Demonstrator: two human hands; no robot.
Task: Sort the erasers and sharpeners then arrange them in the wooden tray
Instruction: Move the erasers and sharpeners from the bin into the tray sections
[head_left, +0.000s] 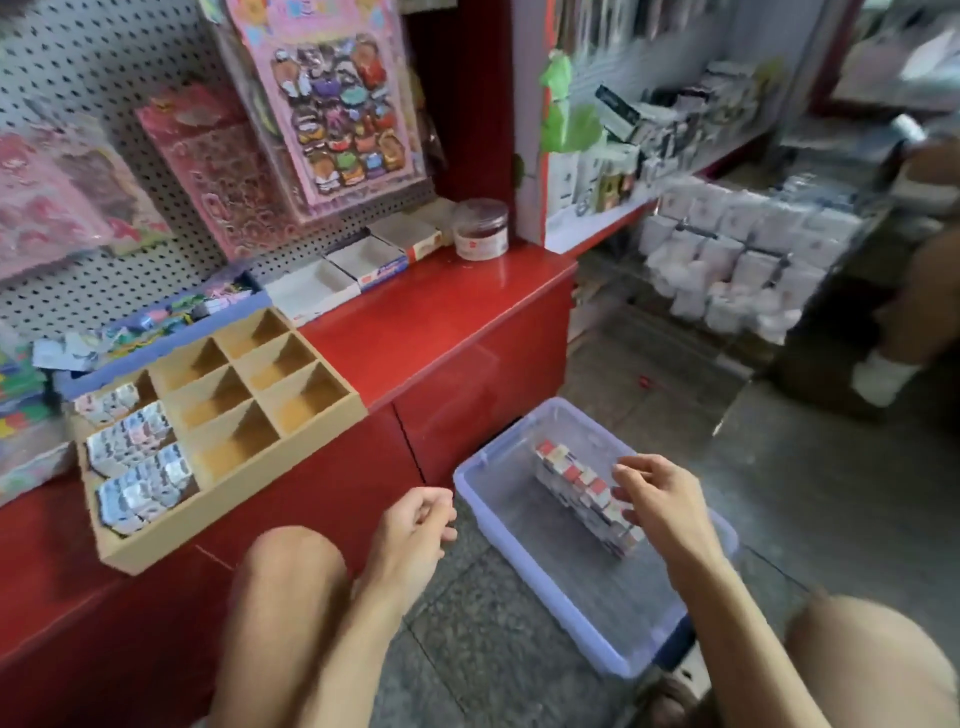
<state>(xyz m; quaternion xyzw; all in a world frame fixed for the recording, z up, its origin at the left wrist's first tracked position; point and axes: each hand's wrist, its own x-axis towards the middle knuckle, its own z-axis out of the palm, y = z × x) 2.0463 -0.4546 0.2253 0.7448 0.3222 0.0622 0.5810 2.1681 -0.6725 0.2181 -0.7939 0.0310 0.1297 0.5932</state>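
Note:
The wooden tray lies on the red counter at the left, divided into compartments. Its three left compartments hold rows of small wrapped erasers; the others show bare wood. On the floor stands a clear plastic bin with a blue rim, holding a row of small red-and-white boxed items. My right hand reaches into the bin, fingers spread over the near end of that row, touching it. My left hand hovers by the bin's left rim, fingers loosely curled with nothing in them.
The red counter carries several open white cardboard boxes and a small round jar. Sticker packs hang on the pegboard behind. My bare knees frame the bin. Another person's leg and white sock stand at the far right.

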